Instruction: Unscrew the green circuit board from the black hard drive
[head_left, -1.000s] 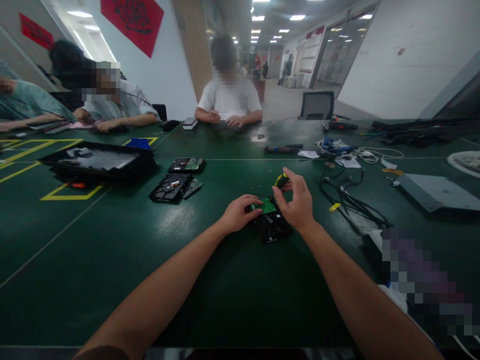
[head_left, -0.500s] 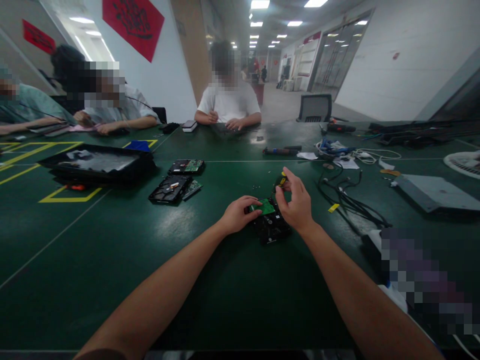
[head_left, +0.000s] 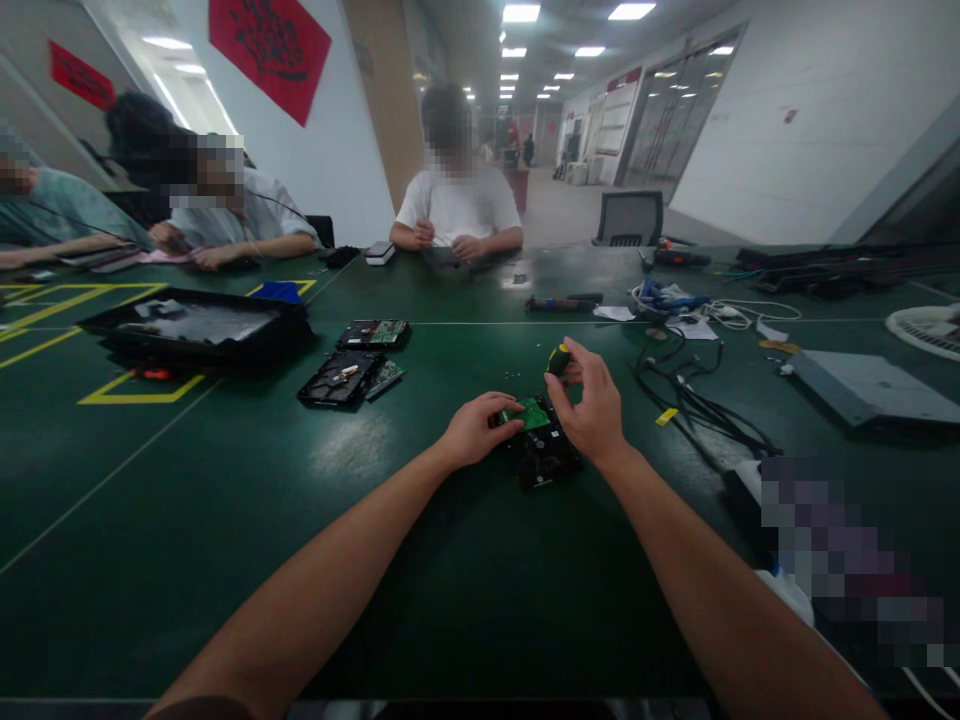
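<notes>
A black hard drive point(head_left: 546, 455) with a green circuit board point(head_left: 534, 413) lies on the table in front of me. My left hand point(head_left: 484, 430) grips its left side, thumb over the board and fingers along the far edge. In my right hand point(head_left: 589, 400), thumb and fingers pinch the yellow and black handle of a screwdriver point(head_left: 557, 360) above the drive's far right corner. The screwdriver's tip is too small to make out. Several tiny bits, which look like screws point(head_left: 512, 376), lie just beyond the drive.
Further left are another hard drive point(head_left: 373, 334), an opened drive casing point(head_left: 337, 380) and a black tray point(head_left: 195, 330). Black cables point(head_left: 697, 400) and a grey metal box point(head_left: 874, 385) lie to the right. A person point(head_left: 457, 205) works across the green table point(head_left: 420, 590); others sit at left.
The screwdriver handle has turned and shifted slightly left between my right fingers. My left hand and the hard drive stay in place. The person opposite has moved their hands a little.
</notes>
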